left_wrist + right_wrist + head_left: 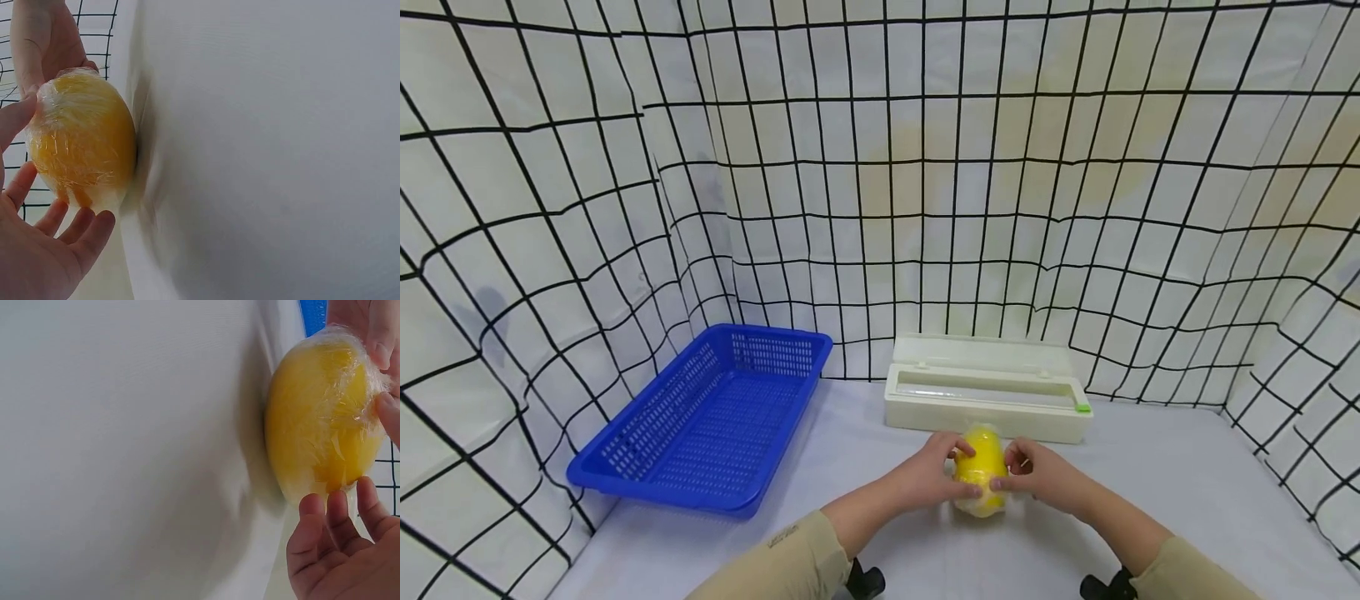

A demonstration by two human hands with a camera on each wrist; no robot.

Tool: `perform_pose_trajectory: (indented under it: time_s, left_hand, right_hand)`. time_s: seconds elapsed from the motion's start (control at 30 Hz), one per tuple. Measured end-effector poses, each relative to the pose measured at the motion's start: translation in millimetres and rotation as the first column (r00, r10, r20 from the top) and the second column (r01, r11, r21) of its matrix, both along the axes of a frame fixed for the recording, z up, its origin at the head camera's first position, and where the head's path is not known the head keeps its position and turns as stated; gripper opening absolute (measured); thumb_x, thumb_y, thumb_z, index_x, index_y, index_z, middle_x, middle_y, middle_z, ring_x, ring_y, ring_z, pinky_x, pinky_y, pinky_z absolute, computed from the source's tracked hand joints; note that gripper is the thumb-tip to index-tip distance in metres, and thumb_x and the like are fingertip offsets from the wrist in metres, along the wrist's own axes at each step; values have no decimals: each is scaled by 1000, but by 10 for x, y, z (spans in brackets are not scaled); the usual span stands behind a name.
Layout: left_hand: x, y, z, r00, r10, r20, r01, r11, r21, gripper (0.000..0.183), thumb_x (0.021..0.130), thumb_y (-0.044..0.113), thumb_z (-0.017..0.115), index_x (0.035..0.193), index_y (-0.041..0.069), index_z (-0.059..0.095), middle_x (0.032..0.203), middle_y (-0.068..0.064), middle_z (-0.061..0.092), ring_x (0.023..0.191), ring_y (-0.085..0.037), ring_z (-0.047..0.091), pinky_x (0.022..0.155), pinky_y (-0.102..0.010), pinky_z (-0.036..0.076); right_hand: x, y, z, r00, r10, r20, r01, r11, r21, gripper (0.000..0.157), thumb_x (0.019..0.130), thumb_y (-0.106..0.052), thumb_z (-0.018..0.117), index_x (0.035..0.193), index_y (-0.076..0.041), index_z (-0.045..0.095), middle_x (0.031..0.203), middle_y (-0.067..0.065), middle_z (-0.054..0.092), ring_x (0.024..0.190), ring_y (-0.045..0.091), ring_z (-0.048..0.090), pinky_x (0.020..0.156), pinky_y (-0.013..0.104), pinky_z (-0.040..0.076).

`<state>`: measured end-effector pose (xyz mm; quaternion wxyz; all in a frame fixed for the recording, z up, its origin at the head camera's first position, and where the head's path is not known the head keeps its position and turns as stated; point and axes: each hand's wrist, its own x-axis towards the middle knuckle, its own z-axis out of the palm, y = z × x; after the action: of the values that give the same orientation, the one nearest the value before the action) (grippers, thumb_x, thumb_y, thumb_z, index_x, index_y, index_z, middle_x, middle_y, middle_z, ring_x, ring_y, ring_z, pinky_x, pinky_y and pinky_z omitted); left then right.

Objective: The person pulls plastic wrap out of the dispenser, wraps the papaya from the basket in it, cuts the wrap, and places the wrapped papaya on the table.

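A yellow oval fruit [980, 473] wrapped in clear cling film rests on the white table near the front middle. My left hand [938, 471] cups its left side, thumb on top and fingers below. My right hand [1037, 472] holds the other side the same way. In the left wrist view the fruit [81, 140] shows wrinkled film, with my left hand [44, 250] under it and my right hand [40, 37] behind. The right wrist view shows the fruit [322, 419] between my right hand [337, 550] and my left hand [369, 325].
A white cling film dispenser box [985, 392] stands open just behind the fruit. A blue perforated plastic basket [715, 417] lies at the left with nothing in it. Grid-patterned cloth walls [880, 208] enclose the table on three sides.
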<state>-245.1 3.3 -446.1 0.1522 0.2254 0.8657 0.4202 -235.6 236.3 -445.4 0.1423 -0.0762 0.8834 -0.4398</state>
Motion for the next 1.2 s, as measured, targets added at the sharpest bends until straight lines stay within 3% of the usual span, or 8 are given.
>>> perform_pose_trajectory:
  time_s: [0.13,0.3,0.53,0.63,0.77,0.97,1.07,1.2]
  left_hand:
    - [31,-30,-15,1000,-9,-24,9,1000,-7,44,86,42,77,120,27,55,137,-1,43,121,-24,50,99,-44,47]
    - [43,-72,25,999,-13,-50,13,1000,-11,37,91,47,68,123,30,58,141,0,44,121,-24,52,97,-45,48]
    - [-60,-151,121,990,93,-109,-95,995,-7,39,98,46,58,132,26,56,140,-3,49,123,-25,53,95,-46,50]
    - [-138,-188,123,980,114,-161,-121,992,-32,38,102,41,53,136,25,55,142,0,49,123,-23,53,97,-46,49]
    - [-236,-231,91,976,98,-195,-111,992,-55,35,106,31,45,139,24,55,146,2,48,128,-22,51,104,-47,44]
    - [-340,-258,25,985,7,-174,-20,997,-71,38,106,25,42,142,25,55,150,4,46,141,-19,39,114,-46,32]
    - [-355,-265,1,988,-51,-148,38,996,-83,39,105,27,42,142,26,56,149,8,48,140,-18,40,114,-46,32]
    - [-318,-293,-26,992,-70,-106,60,994,-90,39,105,29,44,143,25,55,147,9,50,139,-18,42,113,-45,35]
  right_hand:
    - [69,-10,9,998,-42,-47,42,999,6,50,80,-35,82,111,-6,56,101,6,55,89,21,53,69,33,49]
    - [200,-83,34,984,-100,-144,109,993,51,71,78,-42,83,132,-7,52,120,10,56,98,22,57,76,37,53]
    - [292,-190,15,981,-110,-160,125,989,84,78,75,-42,85,136,-8,50,129,11,53,98,22,55,79,39,54]
    - [263,-137,1,988,-77,-131,86,994,62,73,77,-34,85,136,-10,50,133,11,51,102,23,55,82,41,55]
    - [181,8,-26,991,73,-114,-68,997,41,67,84,-27,79,142,-13,48,143,12,47,116,30,53,90,44,53]
    - [72,167,-46,946,288,-149,-285,958,45,59,92,-18,64,148,-17,45,152,13,42,131,39,44,94,50,48]
    - [41,194,-49,932,318,-176,-311,948,64,58,92,-15,59,148,-20,46,153,13,40,134,41,41,95,55,46]
    - [18,220,-57,935,269,-229,-252,962,103,56,93,-13,58,147,-18,48,153,14,41,131,40,44,96,56,47]
